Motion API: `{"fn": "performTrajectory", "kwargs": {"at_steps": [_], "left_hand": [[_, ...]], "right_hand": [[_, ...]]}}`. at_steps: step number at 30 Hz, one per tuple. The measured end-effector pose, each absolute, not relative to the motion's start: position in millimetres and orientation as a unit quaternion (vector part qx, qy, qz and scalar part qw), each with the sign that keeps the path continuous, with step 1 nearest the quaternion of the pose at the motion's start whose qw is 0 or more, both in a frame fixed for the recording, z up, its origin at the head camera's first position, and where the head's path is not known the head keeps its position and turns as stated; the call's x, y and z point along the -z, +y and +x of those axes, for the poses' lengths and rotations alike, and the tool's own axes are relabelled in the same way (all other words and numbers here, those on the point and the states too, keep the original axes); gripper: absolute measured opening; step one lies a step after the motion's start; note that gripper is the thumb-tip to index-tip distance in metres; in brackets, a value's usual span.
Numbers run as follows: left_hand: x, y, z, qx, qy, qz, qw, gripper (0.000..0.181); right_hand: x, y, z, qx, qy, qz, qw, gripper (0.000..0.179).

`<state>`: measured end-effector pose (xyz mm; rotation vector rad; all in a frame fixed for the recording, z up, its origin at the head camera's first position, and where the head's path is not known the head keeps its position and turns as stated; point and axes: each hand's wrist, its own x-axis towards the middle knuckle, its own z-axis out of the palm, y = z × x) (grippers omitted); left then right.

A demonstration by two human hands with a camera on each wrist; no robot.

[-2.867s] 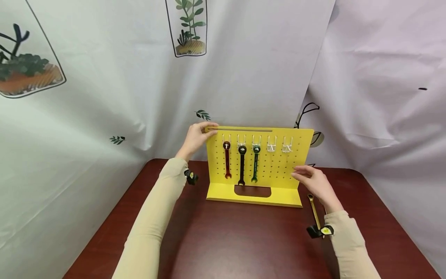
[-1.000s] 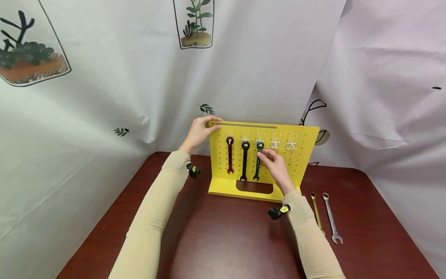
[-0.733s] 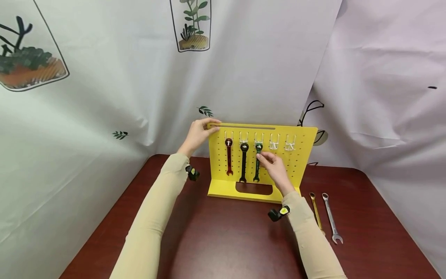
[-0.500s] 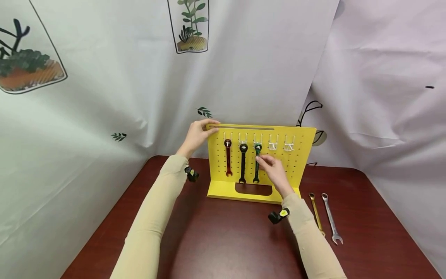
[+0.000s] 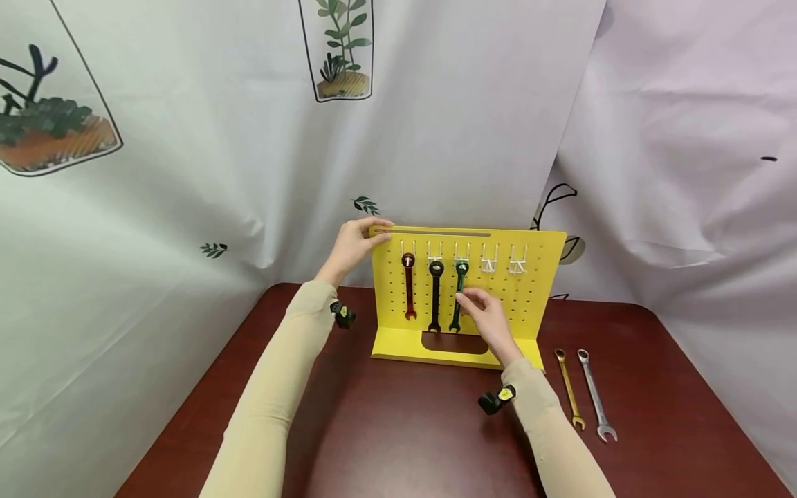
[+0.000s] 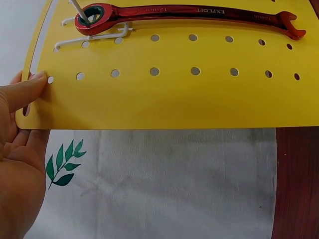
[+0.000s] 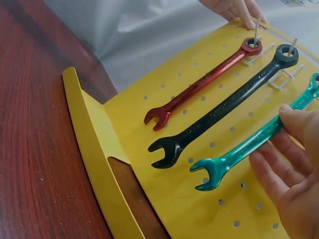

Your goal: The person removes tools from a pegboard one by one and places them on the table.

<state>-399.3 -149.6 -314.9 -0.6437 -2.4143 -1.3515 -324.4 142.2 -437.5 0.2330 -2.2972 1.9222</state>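
My left hand grips the top left corner of an upright yellow pegboard, thumb in front. With my right hand I pinch the shank of a green ratchet wrench between thumb and fingers. Its ring end is at the third white hook, and its open end points down, slightly left. To its left hang a black wrench and a red wrench. In the left wrist view, the red wrench has a hook prong through its ring.
Two bare white hooks are on the board's right half. A gold wrench and a silver wrench lie on the dark red table beside the board's base. A white printed curtain hangs behind.
My right hand has come from the board's right edge to the green wrench, then slid lower along its shank. The wrench's lower end has swung slightly left. My left hand stays at the corner.
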Motion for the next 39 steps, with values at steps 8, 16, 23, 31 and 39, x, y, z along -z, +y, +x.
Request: {"fn": "performTrajectory", "kwargs": {"at_steps": [8,16,23,31,39], "left_hand": [[317,-149,-398,0.473,-0.838,-0.226,0.151,0.024],[317,-145,-399,0.476,-0.838,-0.226,0.143,0.024],[315,-148,-399,0.474,-0.839,-0.225,0.146,0.024],[314,-150,-398,0.474,-0.838,-0.225,0.148,0.024],[313,-150,-398,0.472,-0.841,-0.222,0.143,0.024]], "right_hand": [[433,137,-320,-0.658,-0.742,0.091,0.088,0.044],[430,144,-311,-0.651,-0.747,0.094,0.094,0.043],[425,146,-304,-0.636,-0.758,0.109,0.096,0.042],[411,154,-288,-0.638,-0.753,0.117,0.110,0.041],[397,173,-270,-0.626,-0.759,0.116,0.137,0.040]]}}
